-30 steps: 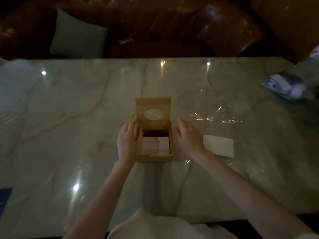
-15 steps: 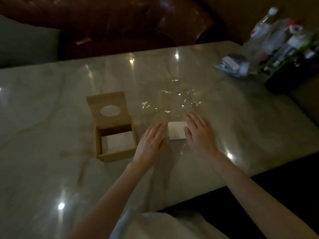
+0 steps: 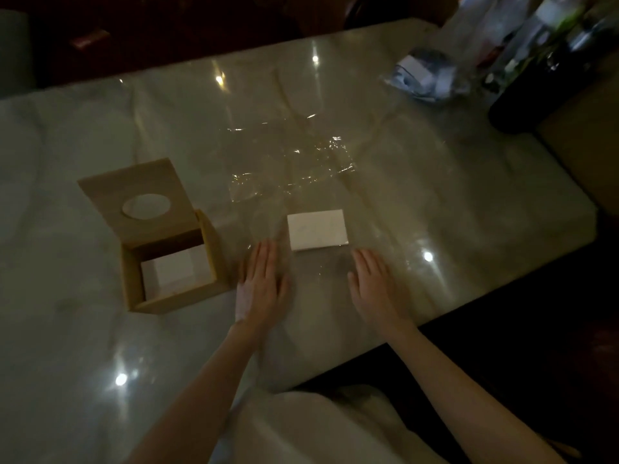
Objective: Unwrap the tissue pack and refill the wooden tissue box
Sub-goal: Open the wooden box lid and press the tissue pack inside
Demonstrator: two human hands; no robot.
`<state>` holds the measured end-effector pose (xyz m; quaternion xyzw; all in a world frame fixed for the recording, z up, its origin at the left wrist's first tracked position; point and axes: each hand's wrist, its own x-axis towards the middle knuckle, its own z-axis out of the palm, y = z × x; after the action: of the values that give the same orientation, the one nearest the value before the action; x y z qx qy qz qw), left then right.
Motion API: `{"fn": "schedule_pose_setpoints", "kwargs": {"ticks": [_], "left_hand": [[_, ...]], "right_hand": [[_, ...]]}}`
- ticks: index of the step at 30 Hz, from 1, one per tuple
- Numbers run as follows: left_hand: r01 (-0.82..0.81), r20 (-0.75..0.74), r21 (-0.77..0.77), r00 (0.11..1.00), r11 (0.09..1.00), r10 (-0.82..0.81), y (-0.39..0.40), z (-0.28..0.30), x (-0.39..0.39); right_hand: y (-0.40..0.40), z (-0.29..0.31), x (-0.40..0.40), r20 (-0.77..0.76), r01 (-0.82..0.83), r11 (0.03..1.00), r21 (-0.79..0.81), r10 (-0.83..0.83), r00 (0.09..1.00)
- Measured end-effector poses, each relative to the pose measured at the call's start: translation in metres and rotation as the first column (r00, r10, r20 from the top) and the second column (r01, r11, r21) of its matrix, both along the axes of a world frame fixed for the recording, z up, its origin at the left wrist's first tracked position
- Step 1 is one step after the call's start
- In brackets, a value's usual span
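Both hands, left and right, lie flat and empty near the unmarked white tissue stack; no writing legible.

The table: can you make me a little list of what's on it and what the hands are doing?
table: pale marble, shiny with light spots
box: wooden, lid up, round hole in lid, white tissues inside
tissue stack: white, lying flat right of the box
wrap: clear plastic, spread flat behind the stack
left hand: flat, open, between box and stack, holding nothing
right hand: flat, open, near side of stack, holding nothing
far right corner: bottles and a crumpled pack
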<state>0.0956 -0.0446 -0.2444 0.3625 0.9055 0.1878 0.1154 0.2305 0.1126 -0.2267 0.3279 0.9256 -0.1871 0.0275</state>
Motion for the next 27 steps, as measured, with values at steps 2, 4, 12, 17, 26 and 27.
{"fn": "schedule_pose_setpoints", "kwargs": {"ticks": [2, 4, 12, 17, 26, 27], "left_hand": [[-0.020, -0.003, -0.010, 1.000, 1.000, 0.020, -0.001, -0.002, -0.001], [-0.024, -0.003, -0.013, 1.000, 1.000, 0.024, -0.001, -0.003, -0.002], [-0.012, 0.011, -0.015, 1.000, 1.000, 0.012, -0.002, -0.006, -0.003], [-0.012, 0.005, 0.020, 1.000, 1.000, 0.012, -0.003, -0.002, -0.002], [-0.016, 0.023, -0.002, 1.000, 1.000, 0.016, -0.002, -0.005, -0.003], [-0.013, 0.020, -0.003, 1.000, 1.000, 0.013, -0.002, -0.006, -0.004]], "right_hand": [[0.000, -0.005, -0.002, 0.008, 0.000, 1.000, -0.021, 0.001, 1.000], [0.001, -0.009, -0.004, 0.031, -0.004, 1.000, -0.029, 0.005, 1.000], [0.022, 0.011, -0.037, -0.078, 0.035, 0.997, -0.062, -0.040, 0.996], [0.012, 0.025, -0.064, -0.293, 0.171, 0.964, -0.201, -0.226, 0.929], [0.013, 0.022, -0.102, -0.070, 0.472, 0.803, -0.363, -0.529, 0.846], [0.015, 0.023, -0.104, -0.046, 0.501, 0.773, -0.389, -0.560, 0.828]]}}
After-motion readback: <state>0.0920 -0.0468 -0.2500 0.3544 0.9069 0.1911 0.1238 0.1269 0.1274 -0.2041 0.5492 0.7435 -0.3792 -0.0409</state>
